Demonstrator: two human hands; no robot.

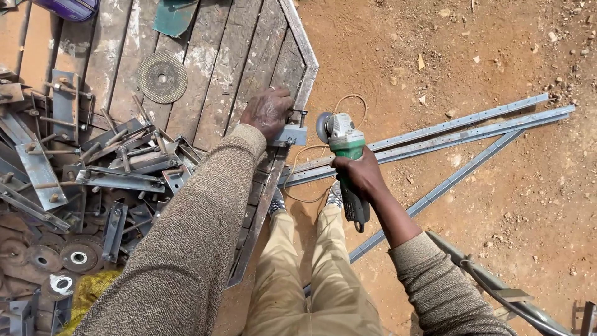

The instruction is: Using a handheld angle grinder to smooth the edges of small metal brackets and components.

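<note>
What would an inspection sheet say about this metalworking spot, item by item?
Surface: worn plank bench with a steel edge, on bare dirt.
Job's things: small metal bracket at the bench edge; green angle grinder.
Clutter: pile of metal brackets; grinding disc lying flat.
Hands: left hand presses on the bracket; right hand grips the grinder.
Cables: grinder cord loops below the bench edge.
Surroundings: long steel bars on the ground.

A grinding disc point(162, 77) lies upper left; scrap brackets point(118, 165) heap at left; long steel bars point(460, 129) cross the dirt at right.
</note>
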